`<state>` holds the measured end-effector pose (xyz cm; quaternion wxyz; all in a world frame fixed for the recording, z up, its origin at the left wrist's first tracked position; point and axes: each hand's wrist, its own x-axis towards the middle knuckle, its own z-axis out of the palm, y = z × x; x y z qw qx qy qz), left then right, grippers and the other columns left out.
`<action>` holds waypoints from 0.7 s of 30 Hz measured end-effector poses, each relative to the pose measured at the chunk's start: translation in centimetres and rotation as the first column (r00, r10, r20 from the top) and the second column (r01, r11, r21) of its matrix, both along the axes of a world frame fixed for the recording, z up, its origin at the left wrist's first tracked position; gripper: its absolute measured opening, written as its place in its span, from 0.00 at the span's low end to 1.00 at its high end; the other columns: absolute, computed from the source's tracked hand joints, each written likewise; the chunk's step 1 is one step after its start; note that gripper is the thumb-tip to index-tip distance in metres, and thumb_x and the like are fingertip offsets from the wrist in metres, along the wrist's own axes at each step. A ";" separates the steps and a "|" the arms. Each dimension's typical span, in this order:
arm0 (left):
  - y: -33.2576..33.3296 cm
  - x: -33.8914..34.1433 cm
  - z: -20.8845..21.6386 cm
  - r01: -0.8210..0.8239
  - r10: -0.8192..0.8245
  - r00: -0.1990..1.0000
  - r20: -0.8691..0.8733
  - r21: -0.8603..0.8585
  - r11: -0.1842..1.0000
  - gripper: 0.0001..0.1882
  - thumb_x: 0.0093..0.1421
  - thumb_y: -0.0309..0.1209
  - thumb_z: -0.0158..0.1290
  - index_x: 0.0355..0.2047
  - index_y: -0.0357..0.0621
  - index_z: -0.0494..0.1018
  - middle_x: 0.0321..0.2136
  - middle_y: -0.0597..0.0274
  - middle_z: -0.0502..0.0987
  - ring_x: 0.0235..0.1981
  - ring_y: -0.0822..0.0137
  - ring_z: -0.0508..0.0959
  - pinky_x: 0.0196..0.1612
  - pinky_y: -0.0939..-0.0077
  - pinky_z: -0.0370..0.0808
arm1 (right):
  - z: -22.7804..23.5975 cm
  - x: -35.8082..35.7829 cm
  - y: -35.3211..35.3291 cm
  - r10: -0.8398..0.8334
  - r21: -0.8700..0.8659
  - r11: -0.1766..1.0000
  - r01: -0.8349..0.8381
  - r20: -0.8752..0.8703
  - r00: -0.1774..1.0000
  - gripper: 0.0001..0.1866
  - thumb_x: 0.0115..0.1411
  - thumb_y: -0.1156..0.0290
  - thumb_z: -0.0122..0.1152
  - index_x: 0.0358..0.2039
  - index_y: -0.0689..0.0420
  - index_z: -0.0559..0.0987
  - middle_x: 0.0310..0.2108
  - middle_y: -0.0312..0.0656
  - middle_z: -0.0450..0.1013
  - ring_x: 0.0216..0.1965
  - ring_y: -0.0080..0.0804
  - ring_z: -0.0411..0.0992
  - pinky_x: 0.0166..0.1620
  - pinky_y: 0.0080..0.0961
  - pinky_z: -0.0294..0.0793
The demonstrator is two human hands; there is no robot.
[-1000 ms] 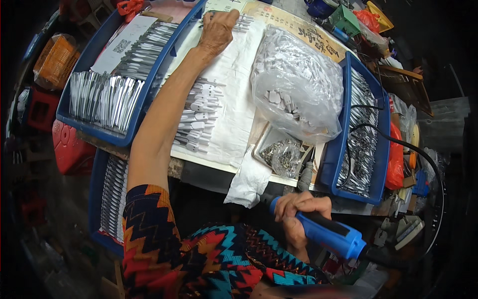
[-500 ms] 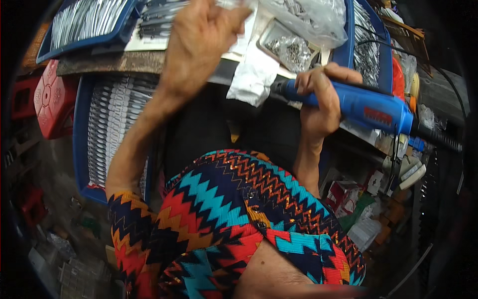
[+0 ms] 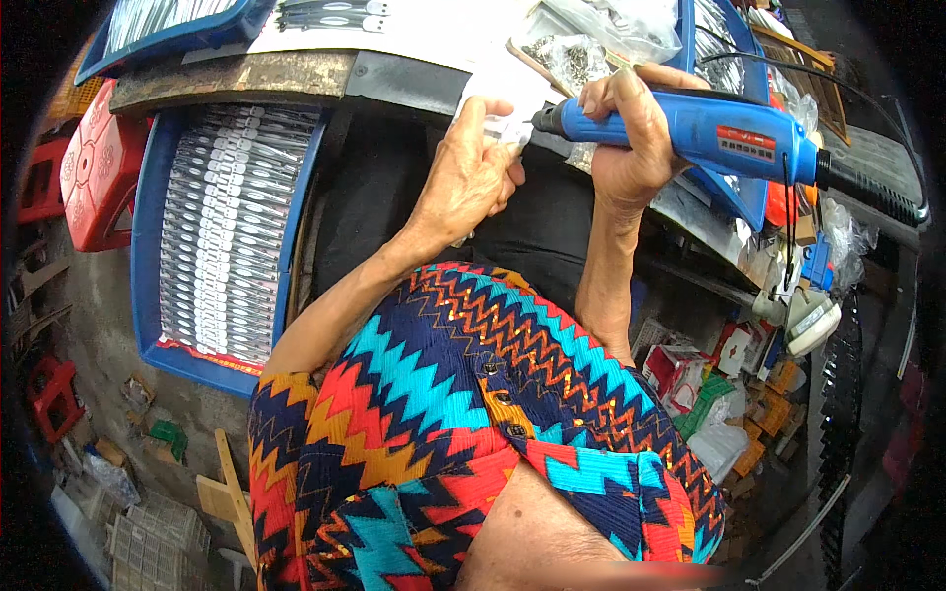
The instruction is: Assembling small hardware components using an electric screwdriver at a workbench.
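My right hand is wrapped round a blue electric screwdriver, a cylindrical tool with a black nose pointing left and a black cable at its rear. Just left of that nose is my left hand, its fingers closed around a small pale piece I cannot make out. The piece meets or nearly meets the tool's tip; contact is hard to tell. Behind the fingers, a crumpled white cloth or paper hangs over the bench edge.
On the left, a blue crate holds rows of slim grey-white parts. Several more lie on white paper on the bench. Bags of small metal pieces sit behind the screwdriver. A blue bin stands right, a red stool far left.
My left hand has come down from over the bench to the tool's nose, its fingers now closed on a small pale piece. The screwdriver has shifted slightly up in the picture.
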<state>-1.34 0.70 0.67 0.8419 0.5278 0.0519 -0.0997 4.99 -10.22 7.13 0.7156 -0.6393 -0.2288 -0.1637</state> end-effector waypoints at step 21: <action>-0.7 1.6 -0.6 -0.041 0.047 0.996 -0.075 0.083 0.996 0.14 0.59 0.27 0.44 0.43 0.44 0.55 0.17 0.60 0.68 0.11 0.80 0.61 0.11 0.88 0.57 | 1.8 0.0 0.1 0.030 0.087 0.996 -0.024 -0.064 0.998 0.08 0.48 0.80 0.52 0.30 0.66 0.68 0.15 0.43 0.63 0.15 0.30 0.62 0.26 0.29 0.66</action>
